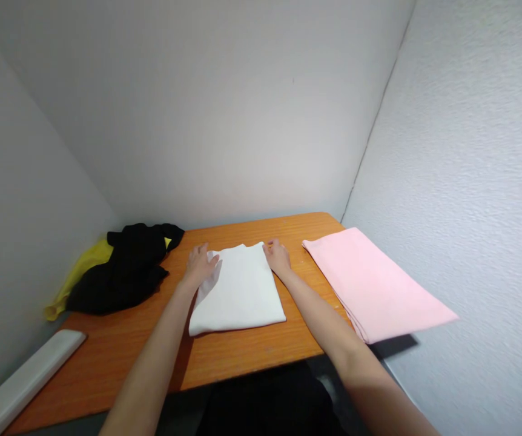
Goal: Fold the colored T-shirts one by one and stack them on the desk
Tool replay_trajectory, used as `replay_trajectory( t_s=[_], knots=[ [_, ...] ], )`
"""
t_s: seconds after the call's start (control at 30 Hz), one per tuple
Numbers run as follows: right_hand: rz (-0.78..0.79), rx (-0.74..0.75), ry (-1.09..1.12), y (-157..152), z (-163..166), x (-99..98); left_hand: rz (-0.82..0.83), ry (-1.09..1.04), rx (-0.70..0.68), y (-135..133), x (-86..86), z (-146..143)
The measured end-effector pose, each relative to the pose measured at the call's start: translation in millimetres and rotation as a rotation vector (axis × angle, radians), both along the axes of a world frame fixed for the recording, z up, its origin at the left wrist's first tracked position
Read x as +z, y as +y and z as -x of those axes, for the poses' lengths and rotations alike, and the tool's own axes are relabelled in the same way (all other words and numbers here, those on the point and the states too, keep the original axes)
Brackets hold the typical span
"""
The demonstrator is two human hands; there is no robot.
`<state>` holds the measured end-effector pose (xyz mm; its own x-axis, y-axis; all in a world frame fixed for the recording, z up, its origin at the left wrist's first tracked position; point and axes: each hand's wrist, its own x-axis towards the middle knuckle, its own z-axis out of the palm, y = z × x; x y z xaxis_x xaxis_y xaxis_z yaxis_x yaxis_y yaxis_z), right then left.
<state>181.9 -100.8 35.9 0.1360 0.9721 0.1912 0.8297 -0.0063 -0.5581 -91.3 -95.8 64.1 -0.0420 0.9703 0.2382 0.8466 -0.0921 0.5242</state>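
A folded white cloth (pixel 240 290) lies flat on the wooden table in front of me, its far edge slightly uneven. At its far left corner is my left hand (pixel 201 264), fingers apart, with the thumb over the cloth's edge. My right hand (pixel 278 255) rests by the far right corner, its loosely bent fingers touching the edge there. Neither hand visibly grips the fabric. To the right, a folded pink cloth (pixel 370 284) lies near my right forearm, one corner reaching past the table's side.
On the left of the wooden table (pixel 229 360) sits a crumpled black garment (pixel 122 266) with yellow fabric (pixel 86 266) beside it. A long white device (pixel 29 375) lies at the near left. Walls (pixel 243 121) enclose the back and both sides.
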Motion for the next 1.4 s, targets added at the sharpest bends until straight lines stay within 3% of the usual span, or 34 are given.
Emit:
replay_trajectory(
  t_s=[0.17, 0.3, 0.37, 0.47, 0.63, 0.73, 1.17, 1.4],
  knots=[
    [-0.159, 0.012, 0.034, -11.5, 6.0, 44.3, -0.037, 0.152, -0.149, -61.0, 21.0, -6.2],
    [-0.329, 0.308, -0.006, -56.7, 26.3, 68.2, -0.071, 0.246, -0.257, -103.6, 39.6, -16.3],
    [-0.33, 0.454, -0.08, -87.9, 34.2, 61.7, -0.076, 0.295, -0.308, -119.9, 41.1, -20.4],
    [-0.253, 0.554, -0.197, -124.9, 38.6, 32.7, -0.033, 0.4, -0.401, -139.1, 28.4, -25.0],
    [-0.117, 0.609, -0.304, -140.6, 35.8, -8.2, 0.103, 0.538, -0.404, -154.8, -5.5, -29.7],
    [-0.115, 0.603, -0.307, -139.4, 35.7, -10.1, 0.125, 0.552, -0.383, -155.8, -11.7, -30.1],
    [-0.096, 0.613, -0.318, -141.3, 36.7, -0.7, 0.144, 0.539, -0.365, -157.1, -5.6, -33.3],
    [-0.105, 0.651, -0.337, -152.2, 33.1, -3.4, 0.142, 0.538, -0.328, -174.9, -6.0, -36.6]
  ],
)
